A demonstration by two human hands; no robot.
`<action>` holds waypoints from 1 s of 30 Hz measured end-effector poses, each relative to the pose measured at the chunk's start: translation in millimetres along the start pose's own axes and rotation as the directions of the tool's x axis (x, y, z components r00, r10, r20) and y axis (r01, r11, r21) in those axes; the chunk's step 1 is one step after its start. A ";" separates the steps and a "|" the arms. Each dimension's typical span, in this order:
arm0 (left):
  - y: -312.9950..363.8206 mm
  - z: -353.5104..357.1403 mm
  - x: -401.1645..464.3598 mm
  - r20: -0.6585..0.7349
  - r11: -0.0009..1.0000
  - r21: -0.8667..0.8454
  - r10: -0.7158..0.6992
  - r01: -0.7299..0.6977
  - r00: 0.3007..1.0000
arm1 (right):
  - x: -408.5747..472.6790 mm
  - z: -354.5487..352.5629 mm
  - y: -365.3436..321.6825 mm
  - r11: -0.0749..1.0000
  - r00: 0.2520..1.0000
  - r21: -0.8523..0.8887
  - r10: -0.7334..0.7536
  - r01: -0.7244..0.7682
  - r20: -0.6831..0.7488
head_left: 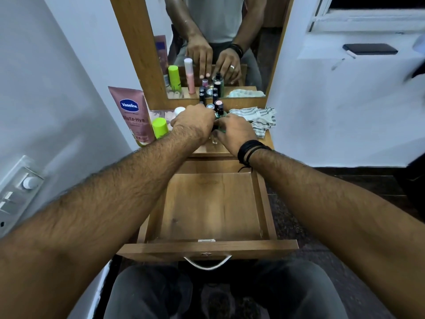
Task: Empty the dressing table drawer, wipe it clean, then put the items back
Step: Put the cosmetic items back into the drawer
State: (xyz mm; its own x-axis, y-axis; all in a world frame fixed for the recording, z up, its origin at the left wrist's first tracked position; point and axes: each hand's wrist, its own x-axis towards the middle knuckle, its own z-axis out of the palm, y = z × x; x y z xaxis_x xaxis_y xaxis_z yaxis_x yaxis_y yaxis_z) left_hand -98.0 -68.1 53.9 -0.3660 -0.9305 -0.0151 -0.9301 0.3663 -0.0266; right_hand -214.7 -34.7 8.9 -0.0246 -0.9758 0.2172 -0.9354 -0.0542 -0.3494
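Cupping both hands, left hand [194, 122] and right hand [234, 130], around the upright bottles [218, 107] on the tabletop; empty drawer [210, 203] sits directly below, toward me.

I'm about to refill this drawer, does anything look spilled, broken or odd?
Nothing stands out. The drawer is open, bare and dry-looking. The cloth lies crumpled on the tabletop, and the small bottles stand upright.

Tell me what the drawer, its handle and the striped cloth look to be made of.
Drawer: wood or wood-look laminate, matte brown, with visible grain; which one is unclear.
Handle: looks like metal, a thin, shiny, silvery curved bar.
Striped cloth: woven fabric, probably cotton, soft and crumpled into folds.
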 end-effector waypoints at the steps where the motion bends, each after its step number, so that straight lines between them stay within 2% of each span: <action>1: -0.5 -0.4 -0.6 -0.008 1.000 -0.001 -0.001 0.001 1.000 | 0.1 0.3 -1.0 1.000 1.000 0.011 0.005 -0.005 -0.002; 8: -0.9 -8.5 -15.3 -0.062 0.999 0.019 0.034 -0.033 0.998 | -9.9 -13.3 -1.3 0.987 0.997 0.139 0.079 -0.077 -0.007; 11: 2.7 -16.4 -31.6 -0.085 0.995 0.042 0.093 -0.089 0.992 | -28.7 -30.5 11.2 0.981 0.994 0.172 0.081 -0.092 0.069; 15: 15.9 -12.0 -59.0 -0.017 0.984 0.015 0.179 -0.179 0.984 | -59.9 -48.5 37.1 0.995 0.962 0.050 0.071 -0.087 0.264; 19: 28.5 20.3 -76.5 0.003 0.955 -0.147 0.259 -0.256 0.966 | -78.4 -39.1 60.5 0.994 0.936 -0.043 0.111 -0.102 0.335; 23: 36.1 59.1 -80.1 0.018 0.937 -0.266 0.241 -0.227 0.970 | -82.7 -14.9 71.9 0.992 0.942 -0.084 0.121 -0.099 0.313; 30: 47.0 98.5 -70.0 0.043 0.948 -0.287 0.159 -0.140 0.986 | -84.1 20.5 68.9 0.946 0.979 -0.323 0.034 0.034 0.203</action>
State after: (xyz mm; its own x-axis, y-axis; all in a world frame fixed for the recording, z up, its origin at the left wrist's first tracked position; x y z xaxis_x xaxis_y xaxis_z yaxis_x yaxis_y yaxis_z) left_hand -113.2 14.7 -44.8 -0.5072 -0.8596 -0.0622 -0.8390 0.4760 0.2637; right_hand -269.8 39.3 -52.2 0.0157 -0.9998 0.0156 -0.9995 -0.0161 -0.0288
